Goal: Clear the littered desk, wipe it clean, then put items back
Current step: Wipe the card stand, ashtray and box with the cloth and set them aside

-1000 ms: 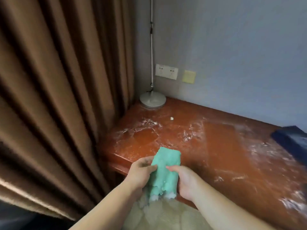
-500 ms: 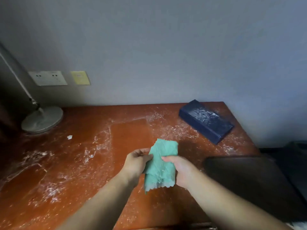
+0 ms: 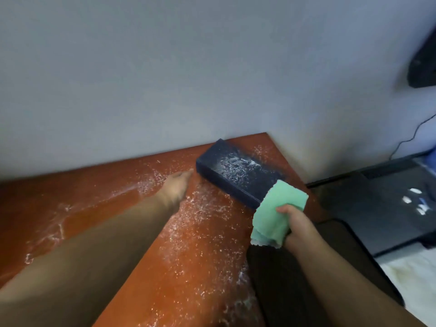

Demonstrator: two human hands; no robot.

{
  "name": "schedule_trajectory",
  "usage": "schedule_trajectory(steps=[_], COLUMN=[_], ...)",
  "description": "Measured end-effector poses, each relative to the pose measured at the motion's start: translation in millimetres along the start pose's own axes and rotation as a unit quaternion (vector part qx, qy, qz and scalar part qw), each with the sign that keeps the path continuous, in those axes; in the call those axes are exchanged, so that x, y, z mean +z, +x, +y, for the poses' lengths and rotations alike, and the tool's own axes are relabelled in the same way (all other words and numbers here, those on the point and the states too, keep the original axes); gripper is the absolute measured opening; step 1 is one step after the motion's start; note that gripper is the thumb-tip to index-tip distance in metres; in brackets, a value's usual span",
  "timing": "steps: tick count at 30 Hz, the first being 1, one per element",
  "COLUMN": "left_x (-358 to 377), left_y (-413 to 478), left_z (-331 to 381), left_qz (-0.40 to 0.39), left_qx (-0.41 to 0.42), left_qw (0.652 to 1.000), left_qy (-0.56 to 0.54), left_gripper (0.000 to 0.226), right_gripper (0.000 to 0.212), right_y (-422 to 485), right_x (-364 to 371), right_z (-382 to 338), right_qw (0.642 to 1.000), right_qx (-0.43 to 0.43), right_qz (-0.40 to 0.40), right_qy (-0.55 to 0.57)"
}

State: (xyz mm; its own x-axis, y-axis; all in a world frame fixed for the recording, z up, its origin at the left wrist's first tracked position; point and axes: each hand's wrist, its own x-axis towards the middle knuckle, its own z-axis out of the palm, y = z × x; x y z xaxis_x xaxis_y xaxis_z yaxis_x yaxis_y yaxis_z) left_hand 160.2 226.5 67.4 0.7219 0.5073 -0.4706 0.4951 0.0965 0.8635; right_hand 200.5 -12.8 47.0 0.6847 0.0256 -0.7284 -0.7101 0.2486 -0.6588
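The reddish-brown wooden desk is dusted with white powder. A dark blue box, also powdered on top, lies at its far right corner against the wall. My left hand stretches out over the desk with straight fingers, fingertips just short of the box's left end. My right hand grips a folded green cloth above the desk's right edge, just in front of the box.
A dark chair back stands at the desk's right front edge. Right of the desk sits a low black surface with small white scraps. A cable runs down the grey wall, and a dark object hangs at upper right.
The view has swung right from the lamp corner to the box corner. My left hand let go of the cloth and reached toward the blue box; my right hand alone holds the cloth.
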Motion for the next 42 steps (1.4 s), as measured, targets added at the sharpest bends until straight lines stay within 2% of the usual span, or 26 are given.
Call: schedule_trajectory(steps=[5,8,12,14,16,20,22,25,26,27,28,31,32,33,37,40,41,42], left_x=[35,39,36,33,27,1,-13,-42,-53,-66,-80,-114,-123,-132,-152,-162,-167,-170], left_y=[59,93,111,110,106,79,59,24,11,-4,-20,-74,-88,-98,-135,-162,-168,-171], left_z=[30,33,25,25,28,38,44,44,42,41,39,26,15,4,-29,-40,-43,-46], left_qz=[-0.038,-0.027,-0.053,-0.053,-0.038,-0.018,0.029,0.14,0.155,0.149,0.117,-0.111,-0.149,-0.149,-0.051,0.01,0.028,0.032], left_qx=[0.0,-0.026,-0.064,-0.059,-0.036,0.004,0.029,0.099,0.117,0.121,0.111,0.004,-0.019,-0.03,0.01,0.045,0.054,0.055], left_qw=[0.998,0.998,0.995,0.994,0.995,0.991,0.986,0.962,0.954,0.951,0.952,0.95,0.94,0.932,0.904,0.911,0.912,0.915], left_qy=[-0.042,-0.055,-0.062,-0.075,-0.083,-0.131,-0.161,-0.213,-0.229,-0.243,-0.259,-0.29,-0.305,-0.328,-0.424,-0.41,-0.405,-0.398], left_gripper=[0.056,0.068,0.084,0.074,0.054,0.038,0.025,0.013,0.007,0.01,0.023,0.049,0.055,0.058,0.058,0.018,0.031,0.032], right_gripper=[0.007,0.013,0.016,0.012,0.011,0.008,0.011,0.017,0.017,0.017,0.017,0.02,0.021,0.02,0.018,0.026,0.029,0.031], right_y=[27,48,58,55,51,35,22,-4,-11,-20,-28,-45,-50,-56,-73,-73,-75,-81], right_x=[18,23,29,30,29,29,31,35,35,35,36,44,47,51,54,52,56,64], right_z=[-7,-4,0,-1,-4,2,11,22,25,27,31,39,42,43,47,43,39,35], right_qw=[0.999,0.999,0.998,0.999,0.999,0.999,0.999,0.997,0.996,0.995,0.993,0.986,0.982,0.977,0.945,0.934,0.931,0.927], right_qx=[0.012,0.002,-0.004,-0.005,-0.011,-0.008,-0.002,-0.001,0.0,0.006,0.012,0.033,0.035,0.038,0.055,0.017,-0.018,-0.061], right_qz=[0.021,0.045,0.053,0.048,0.048,0.013,-0.018,-0.061,-0.075,-0.091,-0.108,-0.147,-0.159,-0.17,-0.192,-0.121,-0.098,-0.086], right_qy=[0.024,0.001,-0.015,-0.021,-0.021,-0.039,-0.044,-0.048,-0.048,-0.049,-0.05,-0.076,-0.095,-0.12,-0.26,-0.337,-0.35,-0.36])
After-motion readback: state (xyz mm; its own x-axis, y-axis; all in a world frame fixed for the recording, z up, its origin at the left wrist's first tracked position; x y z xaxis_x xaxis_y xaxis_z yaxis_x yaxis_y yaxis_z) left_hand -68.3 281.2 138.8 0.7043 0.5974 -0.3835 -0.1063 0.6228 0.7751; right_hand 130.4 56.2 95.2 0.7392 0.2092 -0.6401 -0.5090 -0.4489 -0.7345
